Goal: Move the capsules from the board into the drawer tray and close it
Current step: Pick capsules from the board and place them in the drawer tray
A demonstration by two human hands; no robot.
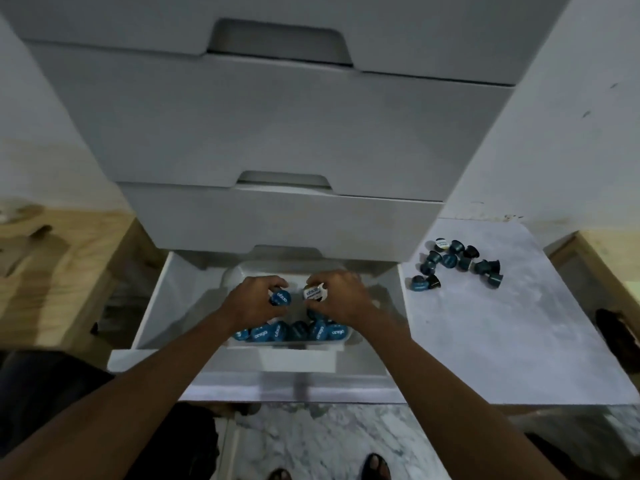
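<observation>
The bottom drawer (156, 306) of a white cabinet stands pulled out, with a white tray (341, 344) inside. Both hands are over the tray. My left hand (252, 299) pinches a blue-lidded capsule (281, 298). My right hand (341, 294) pinches a white-lidded capsule (313, 292). A row of several blue capsules (294, 331) lies along the tray's near side. Several more dark blue capsules (457, 263) lie scattered on the white board (502, 341) to the right of the drawer.
Three shut drawers (277, 133) of the cabinet rise above the pulled-out one. Wooden surfaces (59, 271) flank the cabinet on both sides. A marble floor (311, 441) and my sandalled feet (375, 465) show below the drawer front.
</observation>
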